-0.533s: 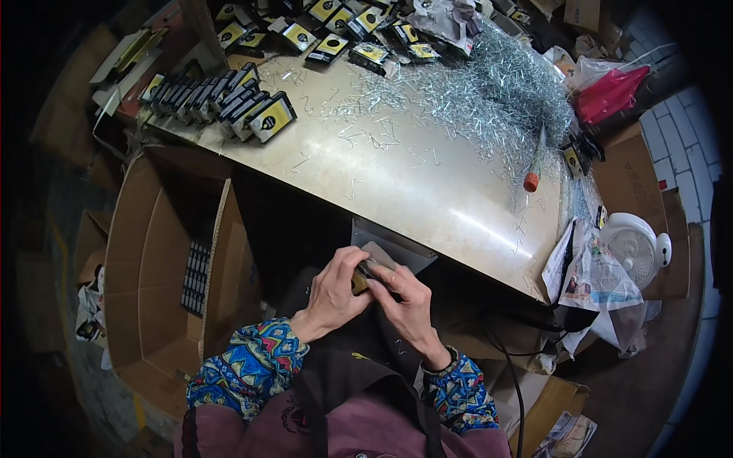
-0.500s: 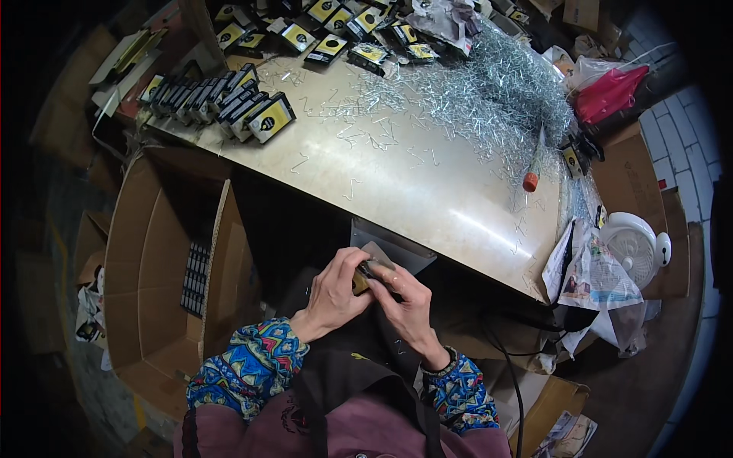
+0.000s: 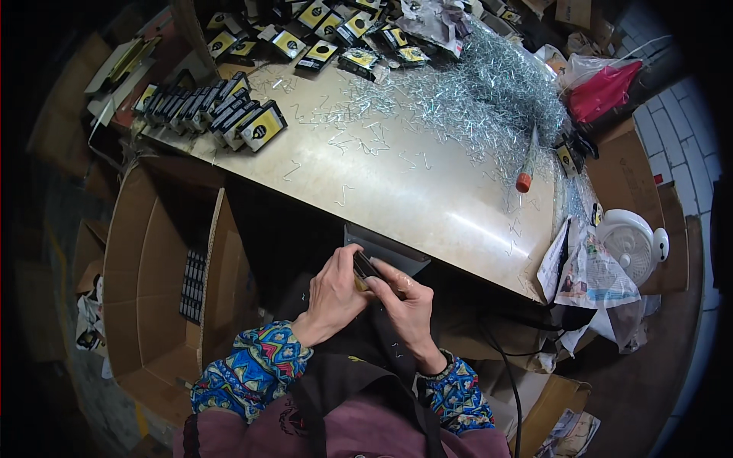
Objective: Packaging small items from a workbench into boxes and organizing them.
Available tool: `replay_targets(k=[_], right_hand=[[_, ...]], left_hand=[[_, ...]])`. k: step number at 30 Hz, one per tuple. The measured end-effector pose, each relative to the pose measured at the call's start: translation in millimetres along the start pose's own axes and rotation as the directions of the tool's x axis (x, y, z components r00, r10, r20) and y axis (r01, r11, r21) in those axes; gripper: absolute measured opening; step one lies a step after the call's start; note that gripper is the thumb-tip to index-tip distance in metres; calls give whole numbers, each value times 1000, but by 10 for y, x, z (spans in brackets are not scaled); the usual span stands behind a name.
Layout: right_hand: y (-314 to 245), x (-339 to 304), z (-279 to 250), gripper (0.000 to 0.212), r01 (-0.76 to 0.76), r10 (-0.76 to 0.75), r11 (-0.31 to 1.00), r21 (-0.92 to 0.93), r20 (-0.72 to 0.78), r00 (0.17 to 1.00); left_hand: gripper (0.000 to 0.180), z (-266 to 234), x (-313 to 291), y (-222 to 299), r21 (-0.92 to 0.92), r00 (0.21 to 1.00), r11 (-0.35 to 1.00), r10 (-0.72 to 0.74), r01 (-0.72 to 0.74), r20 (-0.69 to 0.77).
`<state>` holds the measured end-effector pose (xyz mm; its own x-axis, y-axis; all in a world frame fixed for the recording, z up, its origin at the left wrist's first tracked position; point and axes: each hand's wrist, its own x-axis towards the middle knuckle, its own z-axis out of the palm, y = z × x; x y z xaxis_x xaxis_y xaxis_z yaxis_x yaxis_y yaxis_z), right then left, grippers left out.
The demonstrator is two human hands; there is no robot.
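Just off the table's near edge, a small black and yellow box is held between both hands. My left hand closes round its left side, thumb and fingers wrapped on it. From the right, my right hand grips the same box, its thumb near the bottom and its index finger along the upper side. Much of the box is hidden by the fingers. Similar black and yellow boxes stand in rows at the table's left, and more lie piled at the back.
On the metal-topped table, a heap of thin bent wires spreads across the back right, with an orange-capped tool beside it. A cardboard carton holding stacked boxes stands at left. A white fan is at right.
The box has turned in my hands, so its dark narrow side now faces up. My right fingers have shifted along it. The view has moved slightly.
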<state>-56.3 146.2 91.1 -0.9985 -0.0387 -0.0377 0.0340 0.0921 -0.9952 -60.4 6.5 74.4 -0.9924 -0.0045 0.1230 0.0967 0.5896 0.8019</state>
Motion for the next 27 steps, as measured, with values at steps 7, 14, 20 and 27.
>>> replay_targets(k=[7,14,20,27], right_hand=[[-226,326,-346,22,31,-45,992,-124,-116,992],[-172,385,-290,21,82,-90,993,-86,-91,992],[-102,329,-268,26,366,-373,833,-415,66,925],[-60,225,-194,30,79,-82,995,57,47,996]], left_hand=[[102,-42,50,96,-92,971,967,233,-237,-48],[90,-3,178,79,-50,976,975,217,-217,-2],[80,33,203,71,-109,976,971,209,-214,-56],[74,49,193,80,-59,979,979,189,-194,-72]])
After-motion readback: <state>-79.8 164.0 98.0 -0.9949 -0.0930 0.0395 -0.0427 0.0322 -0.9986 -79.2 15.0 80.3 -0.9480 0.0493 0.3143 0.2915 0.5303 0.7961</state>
